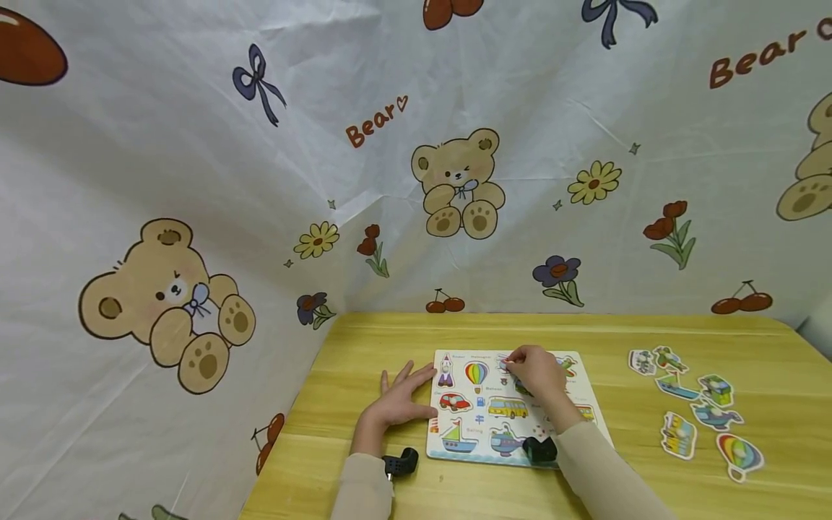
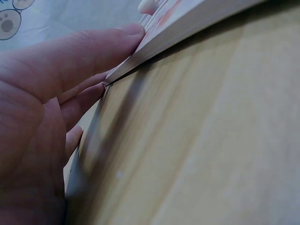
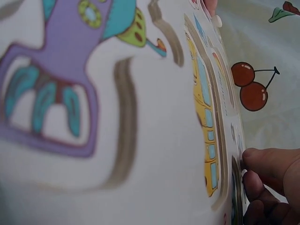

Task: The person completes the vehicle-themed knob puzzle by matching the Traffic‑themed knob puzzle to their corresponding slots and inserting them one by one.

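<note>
A white peg puzzle board (image 1: 477,462) with printed vehicles and cut-out slots lies on the table. My left hand (image 1: 398,399), fingers spread, touches the board's left edge; the left wrist view has the thumb (image 2: 108,47) along that edge. Over the board's upper middle, my right hand (image 1: 539,374) pinches a small puzzle piece (image 1: 502,364), mostly covered by the fingers. In the right wrist view, the curled fingers (image 3: 267,159) are at the board's far side. A yellow bus (image 1: 508,408), a red car (image 1: 454,401) and a sailboat (image 1: 458,438) show on the board.
Several loose puzzle pieces lie right of the board, among them a balloon (image 1: 739,455), a sailboat piece (image 1: 677,386) and a helicopter-like piece (image 1: 715,415). A bear-patterned sheet (image 1: 520,94) hangs behind the wooden table (image 1: 364,339). Each wrist carries a black camera (image 1: 401,462).
</note>
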A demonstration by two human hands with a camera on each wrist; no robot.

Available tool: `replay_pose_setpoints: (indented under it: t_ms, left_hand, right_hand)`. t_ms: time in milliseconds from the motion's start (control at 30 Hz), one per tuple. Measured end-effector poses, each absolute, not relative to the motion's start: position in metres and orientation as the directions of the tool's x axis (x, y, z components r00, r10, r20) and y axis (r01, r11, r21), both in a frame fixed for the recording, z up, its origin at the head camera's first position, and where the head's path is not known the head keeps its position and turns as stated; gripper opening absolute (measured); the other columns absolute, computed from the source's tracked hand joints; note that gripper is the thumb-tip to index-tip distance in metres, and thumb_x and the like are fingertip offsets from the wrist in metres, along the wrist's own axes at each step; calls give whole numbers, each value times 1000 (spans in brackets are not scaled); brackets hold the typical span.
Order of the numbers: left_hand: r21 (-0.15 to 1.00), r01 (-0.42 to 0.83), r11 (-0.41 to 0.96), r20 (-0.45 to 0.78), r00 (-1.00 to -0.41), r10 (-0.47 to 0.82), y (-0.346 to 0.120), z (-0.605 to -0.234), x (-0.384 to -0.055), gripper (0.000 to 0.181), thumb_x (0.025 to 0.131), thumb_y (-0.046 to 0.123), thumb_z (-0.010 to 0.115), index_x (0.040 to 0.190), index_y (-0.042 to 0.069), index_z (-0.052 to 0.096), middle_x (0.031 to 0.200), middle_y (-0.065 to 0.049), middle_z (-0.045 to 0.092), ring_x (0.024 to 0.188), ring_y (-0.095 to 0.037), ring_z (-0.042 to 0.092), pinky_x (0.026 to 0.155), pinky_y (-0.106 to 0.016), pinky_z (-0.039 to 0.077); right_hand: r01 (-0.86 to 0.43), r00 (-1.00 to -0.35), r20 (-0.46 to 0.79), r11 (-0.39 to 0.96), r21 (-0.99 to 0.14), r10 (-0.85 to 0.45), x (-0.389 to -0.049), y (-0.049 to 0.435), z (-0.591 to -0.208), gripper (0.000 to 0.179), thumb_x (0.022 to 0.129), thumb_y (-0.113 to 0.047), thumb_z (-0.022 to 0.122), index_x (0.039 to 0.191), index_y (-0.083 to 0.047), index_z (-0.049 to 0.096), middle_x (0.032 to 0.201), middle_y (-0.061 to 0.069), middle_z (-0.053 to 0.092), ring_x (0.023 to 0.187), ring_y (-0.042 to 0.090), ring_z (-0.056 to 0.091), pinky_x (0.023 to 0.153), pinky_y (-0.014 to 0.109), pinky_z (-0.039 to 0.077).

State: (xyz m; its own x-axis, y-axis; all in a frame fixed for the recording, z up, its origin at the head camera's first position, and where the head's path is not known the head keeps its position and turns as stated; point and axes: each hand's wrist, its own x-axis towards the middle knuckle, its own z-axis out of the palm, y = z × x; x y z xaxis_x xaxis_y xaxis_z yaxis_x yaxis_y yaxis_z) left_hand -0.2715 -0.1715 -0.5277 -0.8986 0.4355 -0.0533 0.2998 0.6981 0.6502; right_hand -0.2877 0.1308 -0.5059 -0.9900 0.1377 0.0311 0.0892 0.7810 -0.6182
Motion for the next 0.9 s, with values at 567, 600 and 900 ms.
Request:
replay_pose_setpoints:
  t_ms: [567,600,900]
  left_hand:
    - [642,297,706,-50,-903,426,-173,-531,-272,80,82,38,78,153,25,43,164,10,32,158,-29,6,117,-68,-19]
    - [644,298,705,-49,-903,427,-173,-531,-271,80,82,38,78,153,25,43,164,9,33,158,-30,6,116,-68,-19]
    - [640,307,704,-44,-900,433,-171,-529,-270,79,83,36,78,153,22,43,164,6,33,158,-33,7,116,-69,-19]
  right_hand:
    - [61,-985,81,751,-657,150,-282,144,-503,23,93,-28,66,106,-11,74,96,8,72,75,20,59,57,28,40]
    - [64,-985,80,749,-660,154,-280,146,-502,23,93,-28,66,106,-10,73,96,9,72,74,20,59,57,28,39]
    - [82,-980,79,732,-676,183,-279,169,-499,25,95,-25,63,111,-8,72,96,10,69,80,23,59,62,29,39]
